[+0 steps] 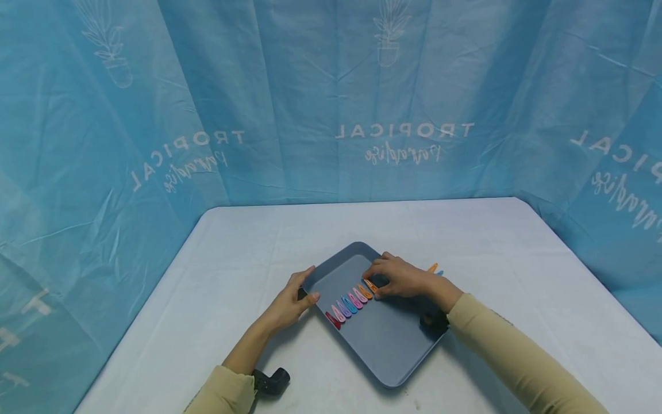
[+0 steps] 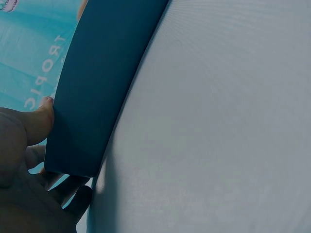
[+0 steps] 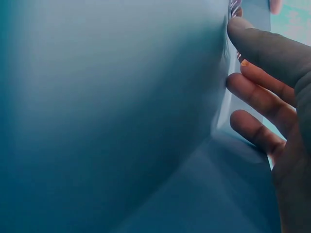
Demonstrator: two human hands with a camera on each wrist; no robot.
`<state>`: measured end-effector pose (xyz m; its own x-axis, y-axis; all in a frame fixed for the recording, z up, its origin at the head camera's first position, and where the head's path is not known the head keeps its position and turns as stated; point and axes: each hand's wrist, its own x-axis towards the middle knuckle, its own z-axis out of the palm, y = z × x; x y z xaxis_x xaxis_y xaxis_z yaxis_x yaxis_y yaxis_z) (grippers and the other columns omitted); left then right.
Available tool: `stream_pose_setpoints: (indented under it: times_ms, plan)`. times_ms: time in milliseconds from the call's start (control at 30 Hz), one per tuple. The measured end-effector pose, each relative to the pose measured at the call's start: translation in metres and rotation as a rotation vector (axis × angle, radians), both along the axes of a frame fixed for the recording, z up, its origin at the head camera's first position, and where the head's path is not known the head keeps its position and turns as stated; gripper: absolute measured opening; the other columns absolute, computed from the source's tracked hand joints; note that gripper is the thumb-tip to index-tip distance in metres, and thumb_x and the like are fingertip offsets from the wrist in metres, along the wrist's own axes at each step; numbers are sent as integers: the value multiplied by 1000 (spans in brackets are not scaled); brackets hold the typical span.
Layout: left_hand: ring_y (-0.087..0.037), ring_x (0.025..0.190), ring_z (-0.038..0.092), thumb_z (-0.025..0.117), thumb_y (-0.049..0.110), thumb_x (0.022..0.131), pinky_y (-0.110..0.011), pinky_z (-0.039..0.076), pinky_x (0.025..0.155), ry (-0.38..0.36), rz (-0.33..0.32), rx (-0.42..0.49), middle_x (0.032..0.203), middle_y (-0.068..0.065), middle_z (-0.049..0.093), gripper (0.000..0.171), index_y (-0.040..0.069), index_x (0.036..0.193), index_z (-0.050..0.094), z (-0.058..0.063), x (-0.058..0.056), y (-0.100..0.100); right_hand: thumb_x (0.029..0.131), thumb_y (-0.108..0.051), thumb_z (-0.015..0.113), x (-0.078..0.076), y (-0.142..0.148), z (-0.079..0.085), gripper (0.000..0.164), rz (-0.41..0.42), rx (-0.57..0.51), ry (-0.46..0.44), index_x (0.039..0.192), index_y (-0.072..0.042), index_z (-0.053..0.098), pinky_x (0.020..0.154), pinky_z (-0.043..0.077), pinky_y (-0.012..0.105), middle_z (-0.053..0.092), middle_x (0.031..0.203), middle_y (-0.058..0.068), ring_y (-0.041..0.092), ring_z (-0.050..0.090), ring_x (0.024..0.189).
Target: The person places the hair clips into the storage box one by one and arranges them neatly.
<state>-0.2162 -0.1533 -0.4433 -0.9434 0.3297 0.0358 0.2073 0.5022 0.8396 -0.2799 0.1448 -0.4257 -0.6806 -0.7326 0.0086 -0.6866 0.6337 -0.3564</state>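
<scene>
A grey rectangular tray [image 1: 388, 351] lies turned cornerwise on the table. Inside it, snap hair clips [image 1: 347, 305] form a slanting row, from red at the near left through pink, purple and blue to orange. At the row's far end my right hand [image 1: 398, 277] pinches an orange hair clip [image 1: 369, 284] against the tray floor. My left hand [image 1: 289, 302] holds the tray's left corner, thumb at the rim and fingers outside the wall. The left wrist view shows that hand beside the tray's outer wall [image 2: 107, 73]. My right fingers partly hide the clip in the right wrist view.
Beyond my right wrist, orange [image 1: 432, 267] and blue [image 1: 439, 273] clip ends show, mostly hidden by the arm. A white cloth covers the table [image 1: 248, 241]. Blue printed curtains [image 1: 310, 103] hang behind and at both sides. A black wrist camera [image 1: 272, 382] sits on my left wrist.
</scene>
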Motion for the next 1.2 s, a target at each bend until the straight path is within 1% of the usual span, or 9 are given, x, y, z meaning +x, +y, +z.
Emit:
stream_pose_setpoints:
  times_ms: [167, 367, 500, 800, 1033, 1200]
  plan:
    - [-39, 143, 22, 58, 25, 94, -59, 21, 112, 0, -6, 2, 150, -16, 29, 67, 12, 151, 24, 0, 0, 0, 82, -32, 74, 1, -2, 0, 46, 5, 17, 18, 124, -19, 62, 92, 43, 41, 60, 123, -1, 17, 46, 109]
    - [-38, 143, 22, 57, 22, 94, -58, 21, 112, 11, -14, -3, 150, -16, 29, 66, 11, 151, 24, -1, -1, 0, 82, -34, 73, 2, -3, -1, 46, 13, 40, 61, 125, -21, 62, 88, 43, 38, 59, 122, -1, 17, 46, 105]
    - [-37, 143, 21, 57, 21, 95, -58, 21, 113, 20, -26, 0, 150, -16, 28, 66, 10, 151, 23, -2, -1, -1, 83, -37, 72, 1, -3, -2, 47, 10, 65, 78, 126, -22, 61, 89, 43, 38, 59, 124, -1, 16, 46, 106]
    - [-37, 144, 20, 57, 23, 95, -57, 21, 113, 19, -23, -1, 151, -16, 28, 67, 11, 151, 23, -2, 0, 0, 83, -40, 71, 0, -3, -4, 50, 27, 99, 108, 128, -23, 60, 87, 43, 36, 57, 123, -1, 16, 45, 105]
    - [-38, 143, 21, 57, 26, 95, -58, 21, 113, 20, -26, -4, 151, -16, 27, 68, 10, 151, 23, -2, 0, -1, 82, -39, 71, 0, -3, -4, 49, 15, 95, 99, 127, -23, 60, 87, 43, 36, 57, 123, -2, 15, 45, 105]
    - [-38, 143, 21, 57, 26, 94, -58, 21, 113, 20, -25, -6, 151, -16, 27, 68, 12, 151, 23, -1, 0, -1, 82, -38, 72, 1, -3, -3, 49, 5, 83, 77, 126, -23, 61, 88, 43, 37, 58, 123, -2, 16, 45, 105]
